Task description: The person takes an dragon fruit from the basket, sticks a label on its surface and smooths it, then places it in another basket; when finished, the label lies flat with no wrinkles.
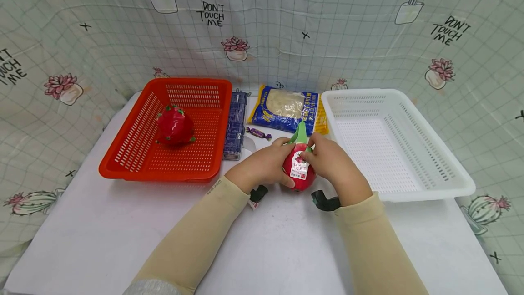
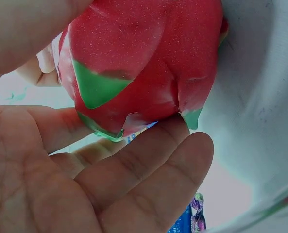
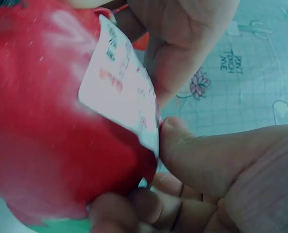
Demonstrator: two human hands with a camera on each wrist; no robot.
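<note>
A red dragon fruit [image 1: 309, 177] with green tips and a white label [image 1: 300, 168] is between both hands at the middle of the table. The left hand [image 1: 268, 165] holds its left side; in the left wrist view, fingers lie under its red, green-tipped skin [image 2: 148, 53]. From the right, the right hand [image 1: 333, 160] grips its upper part. In the right wrist view, the right thumb [image 3: 197, 150] presses at the label's edge [image 3: 119, 82], with curled fingers below. A second dragon fruit [image 1: 175, 125] lies inside the red basket [image 1: 118, 174].
A white basket [image 1: 430, 195] stands at the right. Behind the hands lie a blue and yellow food packet [image 1: 286, 108], a purple-wrapped candy [image 1: 259, 133] and a dark blue flat box [image 1: 235, 126]. A small, partly hidden item [image 1: 253, 205] lies beneath the left wrist.
</note>
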